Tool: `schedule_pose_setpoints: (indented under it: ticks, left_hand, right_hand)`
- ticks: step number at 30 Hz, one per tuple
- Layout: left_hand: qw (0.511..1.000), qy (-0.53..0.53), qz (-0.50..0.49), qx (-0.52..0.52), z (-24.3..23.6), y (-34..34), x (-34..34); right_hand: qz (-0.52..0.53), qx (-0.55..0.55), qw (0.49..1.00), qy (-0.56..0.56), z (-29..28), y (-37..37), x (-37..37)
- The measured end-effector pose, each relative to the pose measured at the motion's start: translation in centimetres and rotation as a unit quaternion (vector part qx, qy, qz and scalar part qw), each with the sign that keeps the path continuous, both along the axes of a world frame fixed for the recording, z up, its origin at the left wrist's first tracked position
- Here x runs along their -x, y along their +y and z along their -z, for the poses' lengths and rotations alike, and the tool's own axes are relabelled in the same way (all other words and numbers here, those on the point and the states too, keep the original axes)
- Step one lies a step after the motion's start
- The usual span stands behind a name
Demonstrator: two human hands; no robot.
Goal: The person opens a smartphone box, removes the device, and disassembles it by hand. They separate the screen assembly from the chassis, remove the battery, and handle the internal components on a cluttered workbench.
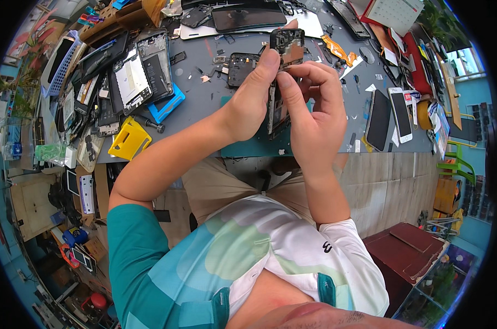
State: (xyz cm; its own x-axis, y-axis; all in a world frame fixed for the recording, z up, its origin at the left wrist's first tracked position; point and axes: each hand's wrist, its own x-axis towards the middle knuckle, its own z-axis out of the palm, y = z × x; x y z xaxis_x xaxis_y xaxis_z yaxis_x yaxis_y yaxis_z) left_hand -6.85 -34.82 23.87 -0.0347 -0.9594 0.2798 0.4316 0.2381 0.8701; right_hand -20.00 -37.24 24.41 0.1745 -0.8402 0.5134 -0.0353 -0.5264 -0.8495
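An opened smartphone (288, 43) stands tilted between my hands above the workbench, its dark frame and bare inner parts showing. My left hand (251, 101) grips it along the left edge, thumb pointing up. My right hand (317, 118) is closed at the phone's right side, thumb and index finger pinched together against it; whether a small part sits in that pinch is hidden. Under both hands lies a green mat (246, 147). Just behind my left hand is a dark phone part (239, 68) with small components beside it.
Dismantled phones (133, 82) pile up at the left, near a yellow plastic holder (129, 138), a blue one (169, 104) and a black screw-like piece (151, 124). A black phone (378, 120) and a white phone (400, 114) lie at the right. An orange flex cable (338, 50) lies farther back.
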Motion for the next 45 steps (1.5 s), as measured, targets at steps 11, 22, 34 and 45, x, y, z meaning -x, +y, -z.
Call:
schedule_pose_setpoints:
  ticks: [11,22,34,45]
  left_hand:
    - [1.000,-0.001,0.019,0.008,0.4,-0.4,-0.5]
    - [0.999,0.028,0.028,-0.011,0.4,-0.4,-0.4]
    - [1.000,0.019,0.017,-0.017,0.5,-0.4,-0.4]
    - [1.000,0.003,0.013,-0.013,0.8,-0.6,-0.5]
  right_hand:
    - [-0.034,0.004,0.999,-0.029,1.3,0.4,0.6]
    - [0.027,0.179,0.983,0.028,2.9,-0.1,0.1]
    - [0.049,0.158,0.983,-0.074,2.8,0.6,-0.9]
    - [0.101,0.259,0.959,0.059,2.5,0.1,-0.3]
